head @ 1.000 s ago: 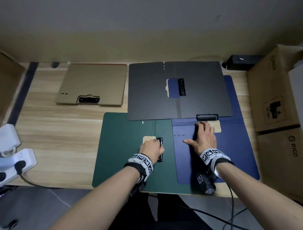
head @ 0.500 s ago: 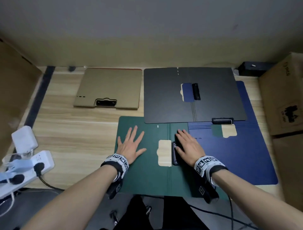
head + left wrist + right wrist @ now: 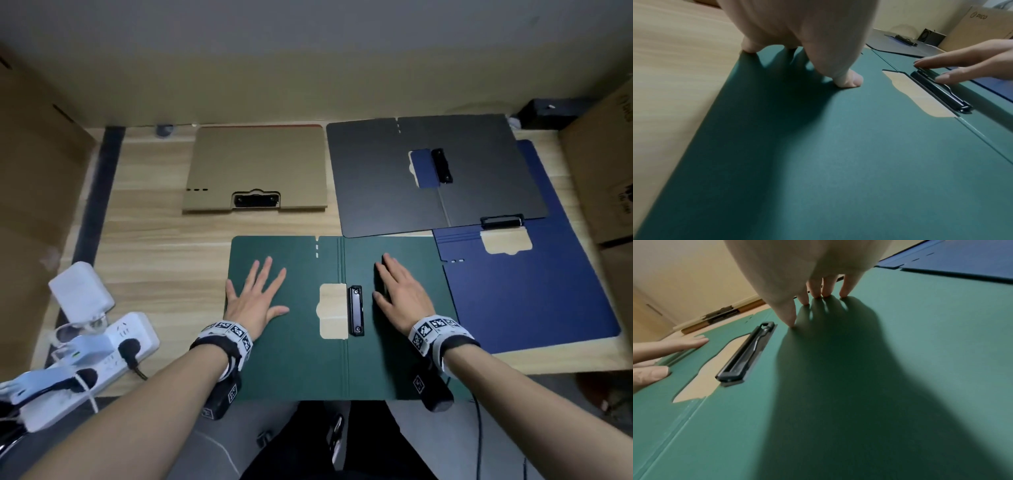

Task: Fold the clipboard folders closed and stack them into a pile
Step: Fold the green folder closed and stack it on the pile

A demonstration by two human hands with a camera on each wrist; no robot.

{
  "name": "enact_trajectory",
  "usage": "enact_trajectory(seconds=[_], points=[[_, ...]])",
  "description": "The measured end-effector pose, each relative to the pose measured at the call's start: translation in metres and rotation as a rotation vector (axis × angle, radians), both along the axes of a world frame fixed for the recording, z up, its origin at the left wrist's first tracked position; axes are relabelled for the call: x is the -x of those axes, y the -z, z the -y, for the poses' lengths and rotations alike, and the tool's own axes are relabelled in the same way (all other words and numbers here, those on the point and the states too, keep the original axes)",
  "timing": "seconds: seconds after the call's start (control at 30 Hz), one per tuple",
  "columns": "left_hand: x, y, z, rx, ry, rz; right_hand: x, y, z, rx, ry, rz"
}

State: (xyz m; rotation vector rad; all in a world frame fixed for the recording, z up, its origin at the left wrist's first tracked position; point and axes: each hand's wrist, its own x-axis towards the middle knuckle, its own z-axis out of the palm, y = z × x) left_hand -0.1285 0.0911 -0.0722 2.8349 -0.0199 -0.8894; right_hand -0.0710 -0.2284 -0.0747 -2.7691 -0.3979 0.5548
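A green clipboard folder point(image 3: 301, 363) lies spread flat at the table's front edge, its black clip point(image 3: 355, 310) beside the centre fold. My left hand point(image 3: 255, 301) rests flat with spread fingers on the left panel point(image 3: 818, 162). My right hand point(image 3: 402, 294) lies flat on the right panel point(image 3: 900, 353), just right of the clip point(image 3: 745, 353). A black folder point(image 3: 435, 174) lies unfolded at the back right, overlapping a blue folder point(image 3: 534, 298), also unfolded. A folded tan folder point(image 3: 257, 164) sits at the back left.
A white power strip point(image 3: 85, 363) with plugs and an adapter sits at the table's left front. Cardboard boxes point(image 3: 603, 164) stand along the right side, and a small black box point(image 3: 548, 109) is in the back right corner. Bare wood point(image 3: 154, 267) lies left of the green folder.
The green folder has slid left, off the blue one. My left hand moved from the clip to the left panel and flattened; my right hand moved from the blue folder onto the green right panel.
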Motion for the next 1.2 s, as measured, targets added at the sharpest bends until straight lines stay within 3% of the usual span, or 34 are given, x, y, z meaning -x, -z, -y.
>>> enact_trajectory(seconds=[0.3,0.43,0.53,0.6,0.73,0.87,1.03,1.1,1.2], points=[[0.015,0.002,-0.033,0.102,-0.1,0.1,0.013,-0.002,-0.037,0.06,-0.008,-0.024],[0.016,0.003,-0.043,0.12,-0.276,0.25,0.021,-0.01,-0.036,0.091,0.012,-0.021],[0.017,-0.003,-0.051,-0.024,-0.491,0.326,0.029,-0.01,-0.036,0.057,0.011,-0.093],[0.014,-0.008,-0.054,-0.064,-0.653,0.267,0.029,-0.01,-0.038,0.041,0.014,-0.119],[0.004,-0.011,-0.058,0.033,-0.869,0.136,0.023,-0.011,-0.044,0.039,0.042,-0.144],[0.0,-0.017,-0.071,0.138,-0.945,0.083,0.024,-0.011,-0.048,0.064,0.046,-0.164],[0.01,-0.025,-0.074,0.419,-1.025,0.045,0.024,-0.013,-0.055,0.083,0.033,-0.156],[0.015,-0.03,-0.071,0.377,-1.008,0.064,0.023,-0.015,-0.059,0.083,0.035,-0.155],[0.026,-0.033,-0.068,0.165,-0.977,0.031,0.023,-0.018,-0.061,0.091,0.034,-0.163]])
